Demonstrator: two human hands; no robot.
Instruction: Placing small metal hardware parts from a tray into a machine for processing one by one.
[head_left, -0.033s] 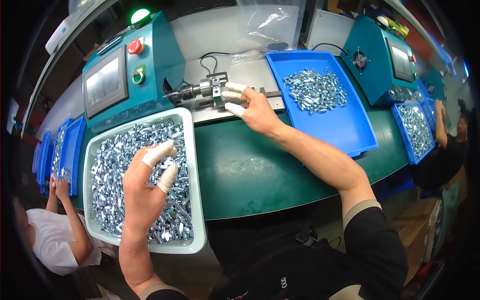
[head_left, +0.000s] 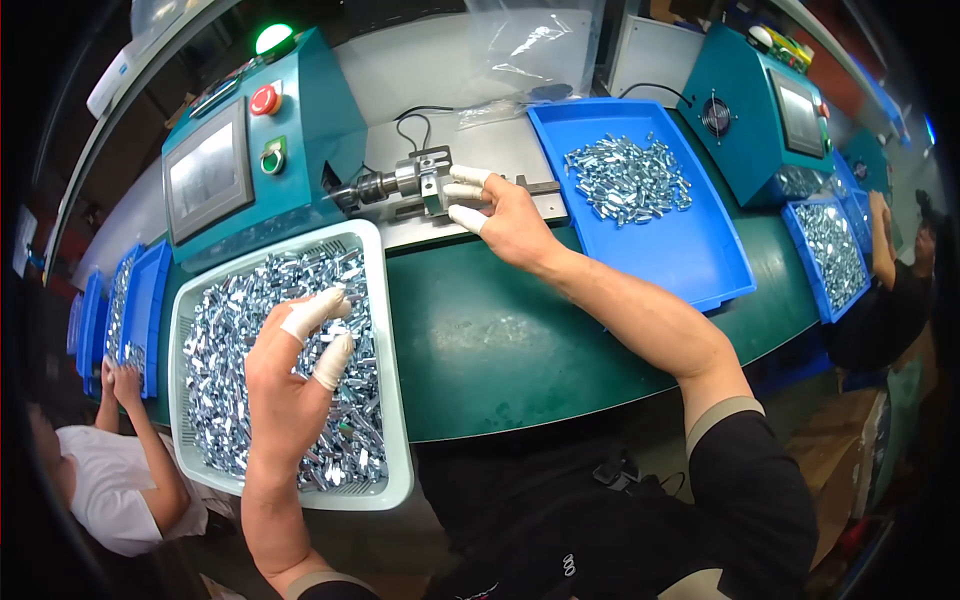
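Observation:
My left hand [head_left: 292, 375] is over a pale green basket [head_left: 397, 400] filled with small shiny metal parts [head_left: 225, 370]. Its thumb and forefinger, in white finger covers, are curved and held apart, with no part visibly gripped. At the metal clamping fixture [head_left: 432, 192], my right hand [head_left: 505, 222] has its covered fingertips beside the block's right side. Thumb and fingers there are spread with a gap between them, and I see nothing held. A chuck [head_left: 372, 187] on the teal machine [head_left: 325, 110] points at the fixture from the left.
Right of the fixture, a blue tray [head_left: 700, 270] holds a pile of metal parts [head_left: 628, 180]. A second teal machine [head_left: 745, 110] stands at the far right by another blue tray [head_left: 830, 255]. Co-workers sit at both sides: a white sleeve [head_left: 110, 470] left, a dark sleeve [head_left: 880, 325] right.

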